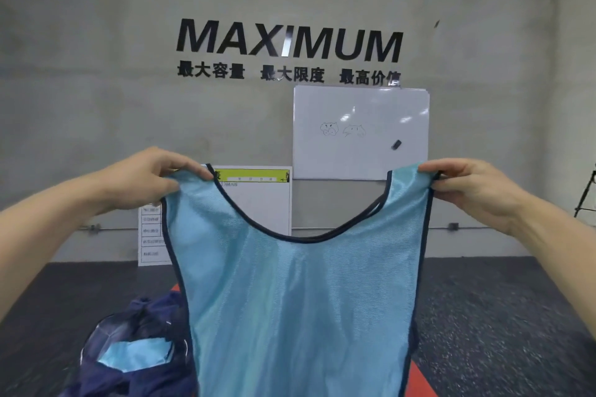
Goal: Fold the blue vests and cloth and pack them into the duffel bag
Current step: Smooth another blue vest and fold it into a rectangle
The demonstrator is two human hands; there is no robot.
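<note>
One view only, head-worn. Faces forward, roughly level, toward wall (96, 74) with lettering and whiteboard (361, 132); floor (500, 316) fills the lower band. Close range on both raised hands, left hand (154, 171) and right hand (467, 184), which stretch a vest (300, 300) across centre frame. Wide-angle bowing at edges.

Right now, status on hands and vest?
Left hand and right hand pinch shoulder straps. Blue vest hangs unfolded. Duffel bag open below, blue fabric inside.
</note>
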